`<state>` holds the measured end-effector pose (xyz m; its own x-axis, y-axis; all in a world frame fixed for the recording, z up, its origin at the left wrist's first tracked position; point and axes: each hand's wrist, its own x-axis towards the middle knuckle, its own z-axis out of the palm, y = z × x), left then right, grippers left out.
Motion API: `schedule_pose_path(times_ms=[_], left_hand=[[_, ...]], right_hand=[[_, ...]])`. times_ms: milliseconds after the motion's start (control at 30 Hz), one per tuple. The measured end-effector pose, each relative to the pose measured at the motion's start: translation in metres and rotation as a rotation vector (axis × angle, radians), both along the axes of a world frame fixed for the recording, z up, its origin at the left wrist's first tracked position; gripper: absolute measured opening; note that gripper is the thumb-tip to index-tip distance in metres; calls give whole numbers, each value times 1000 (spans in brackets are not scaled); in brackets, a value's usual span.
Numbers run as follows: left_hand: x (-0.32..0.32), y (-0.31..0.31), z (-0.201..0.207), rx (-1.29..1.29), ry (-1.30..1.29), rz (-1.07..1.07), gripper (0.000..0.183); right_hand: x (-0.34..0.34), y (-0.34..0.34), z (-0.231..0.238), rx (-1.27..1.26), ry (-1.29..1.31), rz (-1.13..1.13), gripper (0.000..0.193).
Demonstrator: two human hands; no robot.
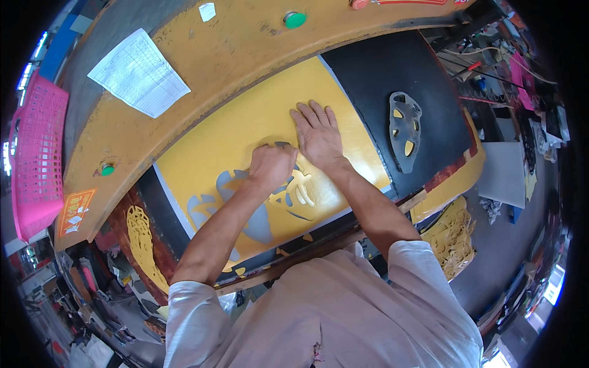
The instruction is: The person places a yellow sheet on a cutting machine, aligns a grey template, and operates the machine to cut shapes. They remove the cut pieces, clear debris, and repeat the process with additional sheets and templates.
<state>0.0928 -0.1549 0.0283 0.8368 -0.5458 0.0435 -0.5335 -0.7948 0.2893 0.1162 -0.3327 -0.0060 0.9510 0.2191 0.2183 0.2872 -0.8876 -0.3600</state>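
"Sheet (264,122), yellow: where is it laid?"

"On the black tabletop (374,70), beneath both hands; cut-out shapes (257,224) are seen in its nearer part."

"How is the left hand (273,167) held?"

"It is curled into a fist beside the cut-out shapes; whether anything is gripped inside cannot be told."

"And the right hand (318,134)?"

"It is laid flat on the sheet, fingers slightly spread, with nothing grasped."

"What is placed nearby?"

"A grey pierced plate (405,129) is set to the right, and perforated yellow offcuts (451,239) are heaped at the lower right."
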Motion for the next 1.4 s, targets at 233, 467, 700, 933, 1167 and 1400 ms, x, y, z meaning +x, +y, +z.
schedule_pose_path(times_ms=[233,467,700,933,1167,1400], left_hand=[[-5,5,2,51,-87,-150,25],[-10,11,-9,138,-159,-257,14],[-43,3,6,169,66,-242,13],[-33,55,120,-732,710,663,37],[-75,99,124,-1397,864,783,41],[-132,79,34,-1095,373,839,37]], right_hand=[[0,0,-1,-15,-20,-8,47],[-1,0,2,49,-34,-5,46],[3,2,0,27,-69,5,44],[18,-1,-13,-13,-49,6,42],[-11,3,54,1204,586,-38,38],[-99,26,53,983,512,222,36]])
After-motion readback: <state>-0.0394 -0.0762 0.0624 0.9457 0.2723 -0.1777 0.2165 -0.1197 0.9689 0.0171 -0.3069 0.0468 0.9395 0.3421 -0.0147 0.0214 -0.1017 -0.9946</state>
